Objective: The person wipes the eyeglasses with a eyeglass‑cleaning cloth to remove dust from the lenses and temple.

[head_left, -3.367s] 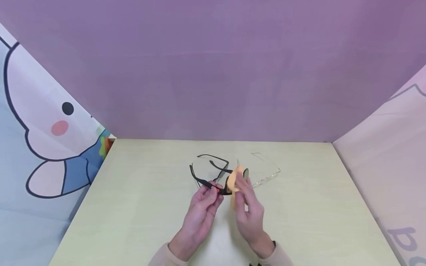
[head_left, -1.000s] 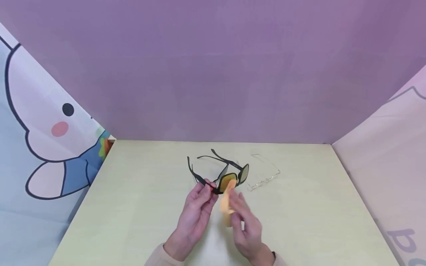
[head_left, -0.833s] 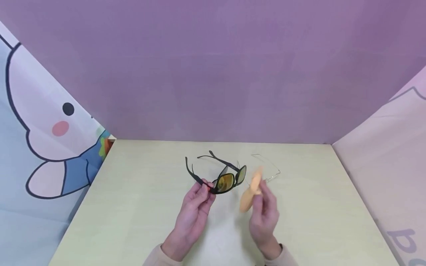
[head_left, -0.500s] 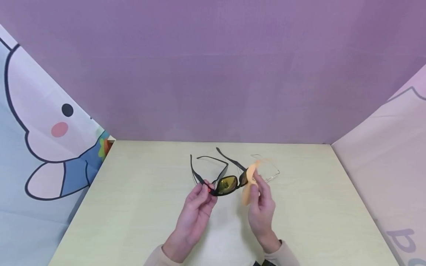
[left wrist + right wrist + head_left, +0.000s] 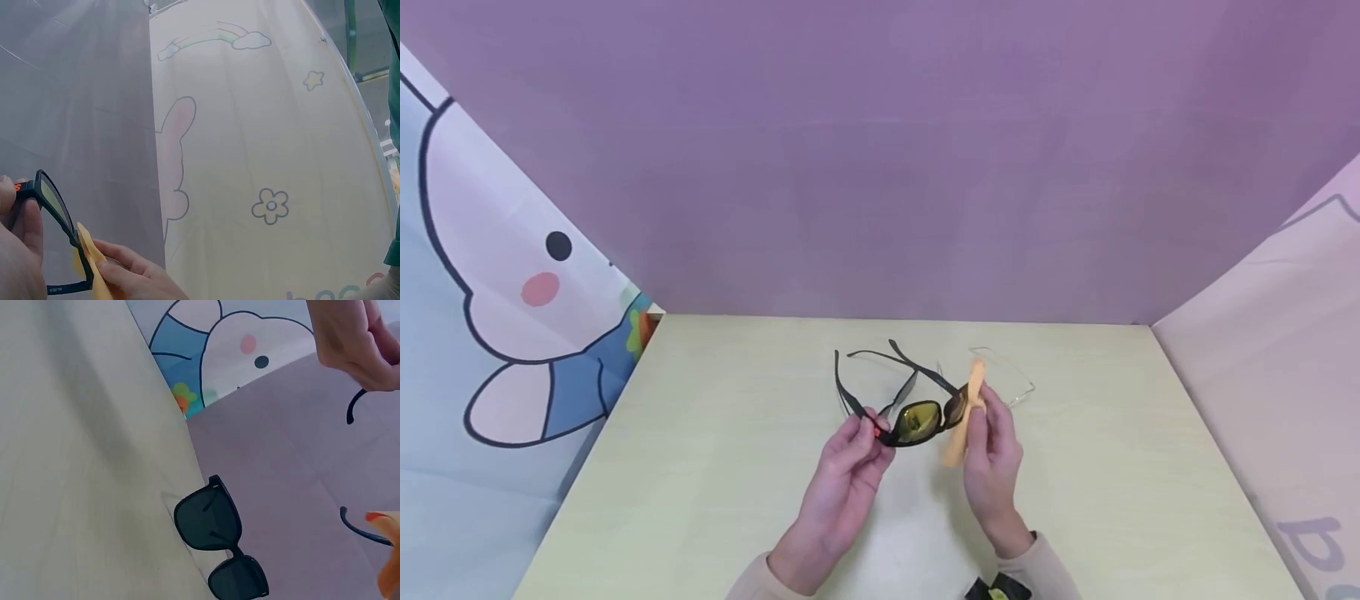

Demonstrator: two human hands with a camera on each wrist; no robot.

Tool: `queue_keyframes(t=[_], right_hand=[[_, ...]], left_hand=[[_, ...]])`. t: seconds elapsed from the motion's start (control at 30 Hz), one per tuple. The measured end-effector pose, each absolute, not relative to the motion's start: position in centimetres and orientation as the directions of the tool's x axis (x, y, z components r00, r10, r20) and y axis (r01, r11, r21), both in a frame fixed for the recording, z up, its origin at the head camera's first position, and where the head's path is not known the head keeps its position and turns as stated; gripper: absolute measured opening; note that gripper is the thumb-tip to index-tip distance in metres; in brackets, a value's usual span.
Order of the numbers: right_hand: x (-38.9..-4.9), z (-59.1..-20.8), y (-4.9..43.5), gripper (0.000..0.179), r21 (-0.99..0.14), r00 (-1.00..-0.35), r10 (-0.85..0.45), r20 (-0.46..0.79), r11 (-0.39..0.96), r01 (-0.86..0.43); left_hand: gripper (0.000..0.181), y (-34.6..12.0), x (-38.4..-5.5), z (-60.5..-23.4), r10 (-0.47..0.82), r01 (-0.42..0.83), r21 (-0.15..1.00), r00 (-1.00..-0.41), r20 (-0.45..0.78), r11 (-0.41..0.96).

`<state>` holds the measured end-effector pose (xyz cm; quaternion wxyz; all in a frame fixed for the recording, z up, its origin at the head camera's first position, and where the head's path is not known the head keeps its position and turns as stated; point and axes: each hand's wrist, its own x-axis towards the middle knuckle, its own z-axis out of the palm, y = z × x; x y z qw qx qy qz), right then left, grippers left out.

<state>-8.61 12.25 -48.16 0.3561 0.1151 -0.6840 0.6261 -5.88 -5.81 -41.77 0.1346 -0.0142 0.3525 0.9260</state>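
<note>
Black-framed sunglasses (image 5: 917,422) with yellowish mirrored lenses are held up above the table, temples spread and pointing away. My left hand (image 5: 842,479) pinches them at the hinge corner, beside a small red mark. An orange-yellow cloth (image 5: 957,442) is pinched between the thumb and fingers of my right hand (image 5: 992,458), folded over the right-hand lens. In the left wrist view the cloth (image 5: 94,259) wraps that lens's outer edge. A second pair of black sunglasses (image 5: 209,522) with dark lenses stands behind, partly hidden in the head view by the held pair.
Thin wire-framed glasses (image 5: 1022,392) lie on the pale table (image 5: 737,400), right of the sunglasses and partly behind my right hand. A purple cloth wall (image 5: 880,208) closes the back. Printed curtains (image 5: 505,333) flank both sides. A black object (image 5: 997,588) shows near my right sleeve.
My right hand has taken the cloth from the left-hand lens, swung it clear, then brought it onto the right-hand lens. My left hand keeps its grip, the sunglasses turning slightly.
</note>
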Motion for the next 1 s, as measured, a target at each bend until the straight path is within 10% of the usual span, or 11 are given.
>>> queue_keyframes(t=[0.27, 0.53, 0.8, 1.0], right_hand=[[-8.0, -49.0, 10.5, 0.031, -0.535, -0.512, 0.155, 0.845, 0.197, -0.822], [-8.6, -49.1, 11.4, 0.04, -0.804, -0.751, 0.294, 0.592, 0.148, -0.576], [-7.7, -49.7, 10.7, 0.038, -0.573, -0.541, 0.198, 0.817, 0.183, -0.799], [-8.4, -48.4, 11.8, 0.04, -0.682, -0.635, 0.272, 0.723, 0.134, -0.719]], left_hand=[[0.012, -5.4, -6.1, -41.8, 0.215, -0.263, 0.658, -0.964, -0.156, -0.706], [0.012, -5.6, -6.1, -41.8, 0.214, -0.263, 0.643, -0.965, -0.154, -0.719], [0.014, -5.6, -6.0, -41.7, 0.221, -0.26, 0.634, -0.965, -0.143, -0.728], [0.015, -5.7, -5.8, -41.9, 0.26, -0.257, 0.633, -0.961, -0.089, -0.73]])
